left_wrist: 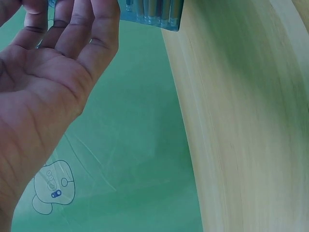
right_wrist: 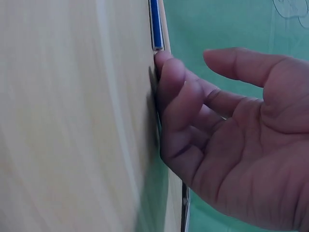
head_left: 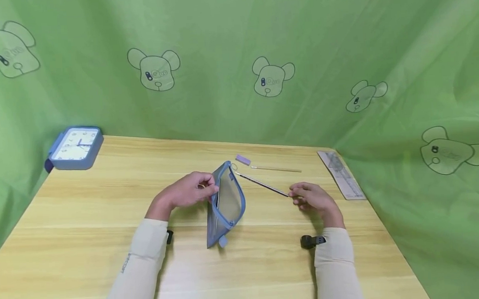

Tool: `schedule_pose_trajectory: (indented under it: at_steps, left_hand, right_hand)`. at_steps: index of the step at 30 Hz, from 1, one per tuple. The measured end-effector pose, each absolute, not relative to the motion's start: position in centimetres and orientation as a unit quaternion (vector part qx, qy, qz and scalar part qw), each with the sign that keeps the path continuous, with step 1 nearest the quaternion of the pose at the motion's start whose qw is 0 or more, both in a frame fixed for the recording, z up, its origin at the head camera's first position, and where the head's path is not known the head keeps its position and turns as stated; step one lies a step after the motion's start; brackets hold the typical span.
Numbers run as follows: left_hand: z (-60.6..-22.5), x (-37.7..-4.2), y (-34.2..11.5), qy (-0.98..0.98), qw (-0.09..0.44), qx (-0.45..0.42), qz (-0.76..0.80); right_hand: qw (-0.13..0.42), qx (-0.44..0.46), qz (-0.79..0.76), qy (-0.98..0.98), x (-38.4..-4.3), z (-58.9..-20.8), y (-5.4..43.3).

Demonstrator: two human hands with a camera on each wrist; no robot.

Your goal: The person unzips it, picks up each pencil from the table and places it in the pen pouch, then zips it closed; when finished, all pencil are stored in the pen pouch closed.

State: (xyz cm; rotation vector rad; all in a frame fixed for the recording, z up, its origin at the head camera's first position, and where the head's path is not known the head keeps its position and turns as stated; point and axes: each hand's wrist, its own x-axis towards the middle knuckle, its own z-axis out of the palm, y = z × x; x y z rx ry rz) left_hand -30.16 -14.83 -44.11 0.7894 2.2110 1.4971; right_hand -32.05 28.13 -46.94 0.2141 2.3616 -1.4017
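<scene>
My left hand [head_left: 191, 189] pinches the near-left rim of a blue zip pencil pouch [head_left: 229, 201], which stands with its mouth gaping toward the right. Through the pouch wall, several slim pen-like items [left_wrist: 152, 12] show in the left wrist view. My right hand [head_left: 311, 196] is low over the table, at the near end of a dark pencil [head_left: 262, 184]. In the right wrist view the pencil's blue end [right_wrist: 156, 29] lies by the index fingertip. The thumb is held away from the loosely bent fingers [right_wrist: 181, 92], with nothing between them.
Behind the dark pencil lie a plain wooden pencil [head_left: 278, 169] and a purple eraser [head_left: 243, 160]. A packaged ruler set [head_left: 342, 175] is at the table's right edge. At the far left corner stands a blue clock [head_left: 76, 147]. Green curtains [head_left: 222, 114] surround the wooden table [head_left: 85, 209].
</scene>
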Motion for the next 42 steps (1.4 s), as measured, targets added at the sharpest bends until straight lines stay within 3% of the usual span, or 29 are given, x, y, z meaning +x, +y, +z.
schedule_pose_trajectory:
  at_steps: [26,42]
  left_hand:
    - [-43.8,-30.1,-15.0,0.782,0.17,0.287,0.527]
    - [-43.8,-30.1,-15.0,0.787,0.167,0.285,0.522]
  right_hand:
    - [0.121,-0.01,-0.26,0.958,-31.3,-47.2,18.9]
    - [0.126,-0.024,-0.218,0.968,-30.9,-46.6,17.8]
